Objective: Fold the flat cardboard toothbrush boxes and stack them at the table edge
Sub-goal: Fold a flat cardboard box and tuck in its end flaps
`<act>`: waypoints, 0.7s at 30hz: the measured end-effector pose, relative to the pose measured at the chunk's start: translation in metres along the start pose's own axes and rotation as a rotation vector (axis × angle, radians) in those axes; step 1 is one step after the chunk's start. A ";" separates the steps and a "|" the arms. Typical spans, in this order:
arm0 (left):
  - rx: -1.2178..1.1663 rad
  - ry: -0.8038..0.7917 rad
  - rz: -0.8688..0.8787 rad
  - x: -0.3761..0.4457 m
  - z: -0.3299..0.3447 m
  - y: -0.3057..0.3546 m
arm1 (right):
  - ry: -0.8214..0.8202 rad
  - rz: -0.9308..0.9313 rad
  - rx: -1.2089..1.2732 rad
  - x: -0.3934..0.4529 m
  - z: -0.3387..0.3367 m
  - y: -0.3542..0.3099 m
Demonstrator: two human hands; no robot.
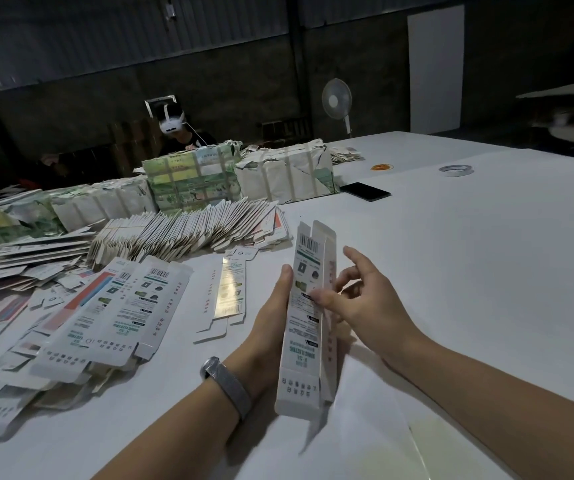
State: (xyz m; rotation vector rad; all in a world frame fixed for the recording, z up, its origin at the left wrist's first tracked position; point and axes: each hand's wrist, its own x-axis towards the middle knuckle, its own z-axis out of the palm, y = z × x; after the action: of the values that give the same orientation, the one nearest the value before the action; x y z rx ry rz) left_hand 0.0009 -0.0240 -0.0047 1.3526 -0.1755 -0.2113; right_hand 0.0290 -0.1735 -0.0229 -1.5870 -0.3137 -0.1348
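A long white toothbrush box (304,327) with green print and a barcode is held upright over the white table (469,271), partly opened into a tube. My left hand (271,317), with a grey band on its wrist, grips the box's left side. My right hand (358,299) pinches its right panel with thumb and fingers, the index finger raised. One flat box (225,292) lies just left of my hands. Folded boxes (98,327) lie in a loose pile at the left.
A fanned row of flat boxes (192,230) and strapped bundles (192,178) stand behind. A black phone (365,191), a tape roll (455,169) and rubber bands (382,166) lie further back. A person wearing a white headset (172,123) sits across; a fan (336,98) stands behind.
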 end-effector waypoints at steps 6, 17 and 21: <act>0.105 0.063 0.013 0.001 -0.006 0.000 | 0.020 0.120 0.095 -0.004 -0.001 -0.007; 0.132 0.067 0.113 0.003 -0.006 -0.006 | -0.108 0.043 0.206 -0.008 0.001 -0.011; 0.161 0.117 0.129 0.007 -0.005 -0.009 | -0.121 0.035 0.165 -0.005 -0.001 -0.012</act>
State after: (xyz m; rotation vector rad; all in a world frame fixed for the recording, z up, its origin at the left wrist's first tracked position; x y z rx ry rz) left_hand 0.0086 -0.0226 -0.0142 1.5040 -0.1836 -0.0089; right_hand 0.0211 -0.1746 -0.0129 -1.4383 -0.3813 0.0147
